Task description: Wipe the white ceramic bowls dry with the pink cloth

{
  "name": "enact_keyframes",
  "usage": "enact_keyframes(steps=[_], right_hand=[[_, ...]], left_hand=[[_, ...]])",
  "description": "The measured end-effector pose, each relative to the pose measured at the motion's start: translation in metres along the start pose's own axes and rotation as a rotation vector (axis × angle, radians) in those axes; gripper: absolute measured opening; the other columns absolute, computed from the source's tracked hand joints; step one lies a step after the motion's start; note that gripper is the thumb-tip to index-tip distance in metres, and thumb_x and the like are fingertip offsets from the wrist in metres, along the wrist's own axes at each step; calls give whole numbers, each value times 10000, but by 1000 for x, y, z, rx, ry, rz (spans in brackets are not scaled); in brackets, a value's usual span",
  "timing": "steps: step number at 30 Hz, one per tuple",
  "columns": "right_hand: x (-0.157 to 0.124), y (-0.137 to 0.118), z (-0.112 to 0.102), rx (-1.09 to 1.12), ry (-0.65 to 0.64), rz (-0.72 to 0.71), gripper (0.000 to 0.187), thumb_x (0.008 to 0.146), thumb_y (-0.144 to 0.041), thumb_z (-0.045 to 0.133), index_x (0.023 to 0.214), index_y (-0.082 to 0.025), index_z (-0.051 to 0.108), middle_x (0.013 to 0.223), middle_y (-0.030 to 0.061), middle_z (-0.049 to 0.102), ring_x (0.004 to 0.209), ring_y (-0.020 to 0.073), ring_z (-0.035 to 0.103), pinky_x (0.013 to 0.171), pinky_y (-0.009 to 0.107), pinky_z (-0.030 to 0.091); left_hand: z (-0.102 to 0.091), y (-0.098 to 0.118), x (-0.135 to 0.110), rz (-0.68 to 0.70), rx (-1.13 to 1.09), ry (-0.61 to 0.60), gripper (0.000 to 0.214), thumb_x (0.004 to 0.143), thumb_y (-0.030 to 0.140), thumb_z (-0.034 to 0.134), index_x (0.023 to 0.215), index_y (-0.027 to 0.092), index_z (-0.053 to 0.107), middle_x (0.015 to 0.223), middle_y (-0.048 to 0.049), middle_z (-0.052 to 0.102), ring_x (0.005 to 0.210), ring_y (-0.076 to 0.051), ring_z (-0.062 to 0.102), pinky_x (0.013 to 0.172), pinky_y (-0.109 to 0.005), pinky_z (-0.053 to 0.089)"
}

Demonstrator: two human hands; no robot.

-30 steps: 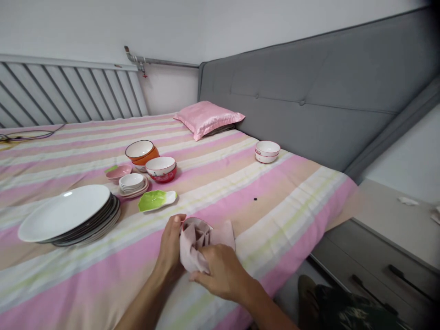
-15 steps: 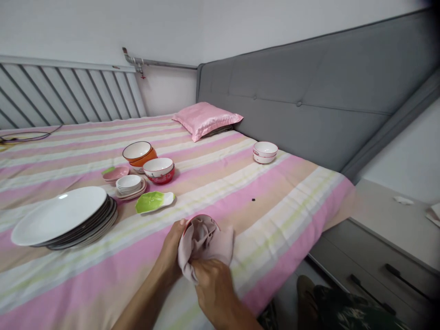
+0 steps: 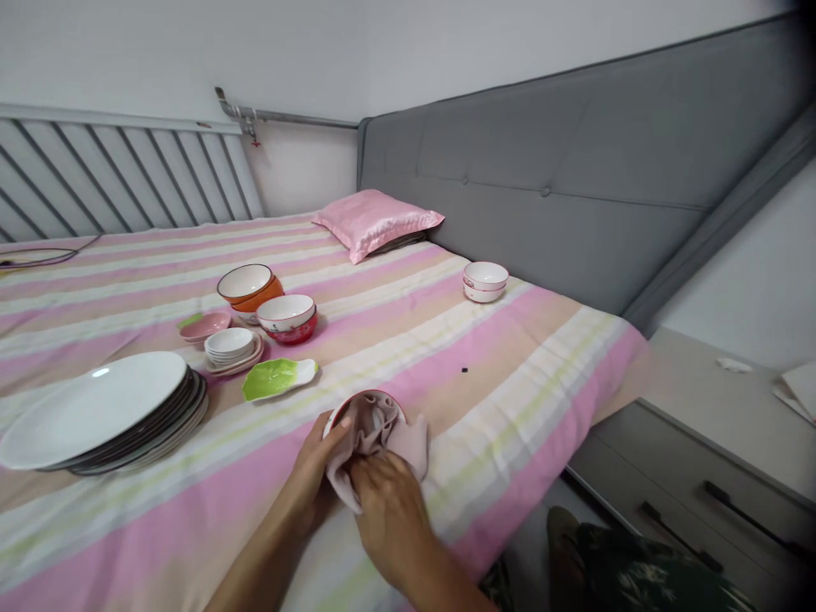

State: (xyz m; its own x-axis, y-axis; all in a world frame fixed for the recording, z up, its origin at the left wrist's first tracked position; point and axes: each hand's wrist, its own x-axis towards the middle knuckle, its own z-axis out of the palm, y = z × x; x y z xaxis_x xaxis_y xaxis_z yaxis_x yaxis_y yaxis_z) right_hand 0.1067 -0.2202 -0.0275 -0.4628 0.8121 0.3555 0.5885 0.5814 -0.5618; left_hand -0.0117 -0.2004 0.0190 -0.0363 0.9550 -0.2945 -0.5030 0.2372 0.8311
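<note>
Soft, diffuse light — glare on white plate (image 3: 95,408) — dark right corners

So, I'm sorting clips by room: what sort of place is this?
Most likely a bedroom: the striped bed, its padded headboard and the pink pillow all suggest it.

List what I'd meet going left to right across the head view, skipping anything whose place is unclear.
Plate stack, green leaf-shaped dish, mauve cloth, stacked red-rimmed white bowls, gray nightstand.
</note>
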Motion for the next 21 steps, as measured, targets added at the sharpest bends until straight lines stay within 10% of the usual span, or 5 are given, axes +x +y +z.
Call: enact_keyframes(steps=[10, 15, 21], right_hand=[[-3, 17, -31, -3, -88, 77, 395, 819, -330, 626, 1186, -188, 595, 1223, 87, 626, 1293, 269, 421, 1174, 467, 96], [8, 4, -61, 216, -81, 103, 519, 692, -309, 748, 1180, -222, 595, 1159, 64, 662, 1153, 285, 547, 1119, 557, 216], [4, -32, -144, 609, 342, 152, 130, 848, -262, 571, 942, -236, 657, 905, 36, 704, 876, 193, 665, 775, 316, 541]], left_hand=[[3, 4, -3, 15, 28, -39, 543, 747, 334, 698, 1253, 198, 553, 1100, -111, 689, 970, -289, 660, 844, -386, 499], [1, 2, -2, 26, 32, -21, 536, 791, 336, 652, 1300, 224, 526, 1183, -105, 662, 999, -294, 653, 857, -400, 503], [-2, -2, 0, 20, -13, -22, 515, 798, 317, 644, 1289, 214, 528, 1159, -106, 674, 1006, -298, 653, 830, -401, 521]])
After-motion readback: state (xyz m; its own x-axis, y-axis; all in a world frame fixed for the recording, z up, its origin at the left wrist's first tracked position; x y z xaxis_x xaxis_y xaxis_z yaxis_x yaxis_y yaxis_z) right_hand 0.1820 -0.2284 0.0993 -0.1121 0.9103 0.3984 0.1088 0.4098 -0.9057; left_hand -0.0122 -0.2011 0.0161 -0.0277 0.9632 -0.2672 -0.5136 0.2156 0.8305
